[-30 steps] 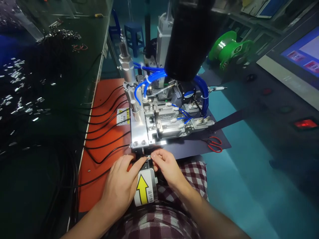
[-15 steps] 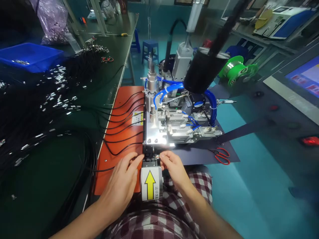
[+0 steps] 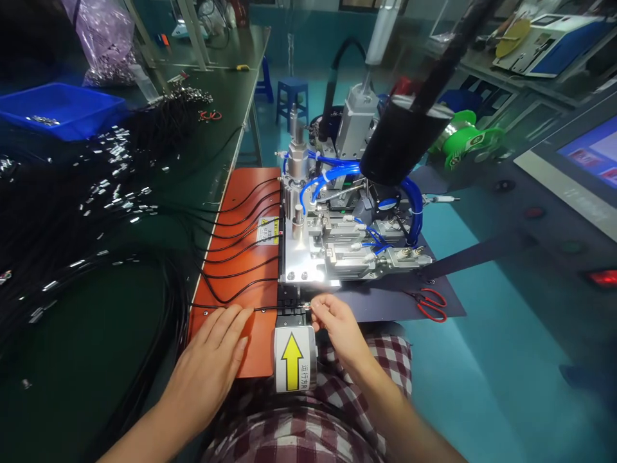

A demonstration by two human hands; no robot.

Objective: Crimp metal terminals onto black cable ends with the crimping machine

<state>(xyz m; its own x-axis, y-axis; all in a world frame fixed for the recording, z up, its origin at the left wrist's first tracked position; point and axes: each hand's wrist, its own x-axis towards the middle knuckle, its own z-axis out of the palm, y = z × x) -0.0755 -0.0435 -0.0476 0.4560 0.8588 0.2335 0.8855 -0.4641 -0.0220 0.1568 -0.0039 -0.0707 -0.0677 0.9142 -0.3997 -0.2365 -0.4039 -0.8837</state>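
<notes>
My right hand [image 3: 338, 323] pinches the small metal connector [image 3: 307, 306] at the end of a black cable [image 3: 270, 308], at the dark feed track [image 3: 290, 317] of the machine. That cable runs left across the orange plate [image 3: 253, 357]. Over the plate, my left hand [image 3: 207, 350] rests with fingers stretched out, covering part of the cable; I cannot tell whether it presses on it. Just in front of the track is a metal cover [image 3: 292, 360] with a yellow arrow label. Several more cables lie side by side on the plate, their ends going into the metal machine [image 3: 299, 247].
Red-handled scissors [image 3: 431, 304] lie on the dark base at right. Many black cables with shiny ends cover the table at left, near a blue tray [image 3: 62, 112]. A black cylinder [image 3: 405, 141] hangs over the machine. A green spool [image 3: 467, 141] and a screen [image 3: 590, 151] stand at right.
My left hand has drawn back from the track, left along the cable, and its fingers now lie over the orange plate. My right hand stays at the connector. The view shifts slightly.
</notes>
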